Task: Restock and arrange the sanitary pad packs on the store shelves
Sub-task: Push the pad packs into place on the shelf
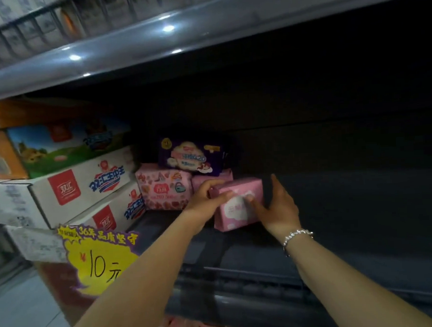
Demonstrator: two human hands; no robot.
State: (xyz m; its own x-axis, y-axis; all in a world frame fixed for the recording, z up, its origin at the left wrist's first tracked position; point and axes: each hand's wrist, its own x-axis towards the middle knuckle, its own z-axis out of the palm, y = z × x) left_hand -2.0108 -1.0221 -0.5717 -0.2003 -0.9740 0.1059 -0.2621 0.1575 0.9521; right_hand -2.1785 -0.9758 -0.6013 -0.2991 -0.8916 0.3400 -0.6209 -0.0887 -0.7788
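Now both hands on pink pack [239, 204]

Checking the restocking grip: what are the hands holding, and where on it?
Both hands hold one pink pack on the shelf: the left hand grips its upper left corner, the right hand its right side and front.

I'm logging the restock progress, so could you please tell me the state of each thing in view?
Pink pack: on the shelf, gripped by both hands.
Left hand: fingers curled over the pack's top left corner.
Right hand: holding the pack's right side.
Patterned pink pack: standing at the back.
Purple pack: stacked on the pink packs.
Shelf: mostly bare to the right.
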